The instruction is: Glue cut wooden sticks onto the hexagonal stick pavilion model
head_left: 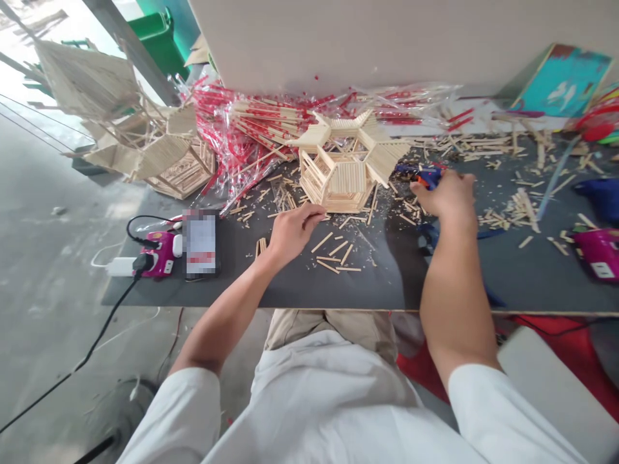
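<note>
A small model house of wooden sticks [345, 183] stands near the middle of the dark table [290, 290]. My left hand [297, 231] is at its lower left edge, with thumb and fingers pressed together; whatever they pinch is too small to make out. To the right of the model, my right hand [445, 193] is closed around a blue tool with an orange part [425, 177], mostly hidden under the fingers. Several cut sticks [338, 251] lie loose in front of the model.
At the left are a larger stick model [169, 161], a magenta power strip [162, 253] and a phone [200, 243]. Red-tipped sticks in plastic [261, 119] lie behind. Scraps [517, 209], a blue board [563, 80] and another magenta strip [597, 251] are at the right.
</note>
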Tool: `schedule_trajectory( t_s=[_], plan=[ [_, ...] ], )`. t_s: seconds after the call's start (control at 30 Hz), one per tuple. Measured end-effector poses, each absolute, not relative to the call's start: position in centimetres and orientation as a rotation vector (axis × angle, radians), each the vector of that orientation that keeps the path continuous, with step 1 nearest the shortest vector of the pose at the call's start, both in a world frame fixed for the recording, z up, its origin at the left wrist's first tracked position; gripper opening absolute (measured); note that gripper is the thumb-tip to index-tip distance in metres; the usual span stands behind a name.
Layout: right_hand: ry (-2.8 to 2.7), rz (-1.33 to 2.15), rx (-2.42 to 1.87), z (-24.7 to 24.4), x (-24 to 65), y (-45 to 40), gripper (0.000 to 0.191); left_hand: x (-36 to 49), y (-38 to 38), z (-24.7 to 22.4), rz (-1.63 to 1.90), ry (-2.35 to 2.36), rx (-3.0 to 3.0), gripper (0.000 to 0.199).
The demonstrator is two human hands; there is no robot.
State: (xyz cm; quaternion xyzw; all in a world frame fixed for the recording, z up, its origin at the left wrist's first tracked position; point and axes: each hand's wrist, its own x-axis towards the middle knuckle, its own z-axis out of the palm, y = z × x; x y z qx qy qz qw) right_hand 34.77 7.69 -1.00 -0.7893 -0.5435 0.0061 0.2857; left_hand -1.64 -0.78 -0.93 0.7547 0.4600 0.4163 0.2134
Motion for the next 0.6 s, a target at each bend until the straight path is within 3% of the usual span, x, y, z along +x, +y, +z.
schedule_trajectory(
  t_s=[0.07, 0.2, 0.3, 0.37, 0.47, 0.53, 0.6],
  plan=[
    [-1.371, -0.06, -2.088, -0.2, 34.0, 7.5, 0.05, -1.5, -0.8, -0.8, 1.197, 1.189, 2.066, 0.016],
    [-1.4, -0.16, -1.753, 1.8, 32.5, 7.3, 0.026, -1.2, -1.1, -0.3, 1.24, 1.106, 1.976, 0.015],
    [-1.458, -0.177, -1.546, 3.1, 31.0, 6.5, 0.019, -1.0, -1.2, -0.1, 1.229, 1.092, 1.832, 0.013],
    [-1.468, -0.241, -1.402, 4.2, 29.8, 5.3, 0.023, -0.9, -1.1, -0.1, 1.241, 1.08, 1.709, 0.014],
    [-1.513, -0.318, -1.204, 5.9, 27.2, 2.5, 0.043, -1.0, -0.8, -0.1, 1.249, 1.046, 1.558, 0.016],
    [-1.637, -0.136, -1.09, 6.8, 24.8, 0.1, 0.05, -1.4, -0.5, -0.1, 1.249, 1.033, 1.517, 0.018],
    [-1.863, 0.14, -0.849, 6.9, 22.3, -2.0, 0.045, -1.9, -0.1, 0.0, 1.26, 1.035, 1.523, 0.018]
  ],
)
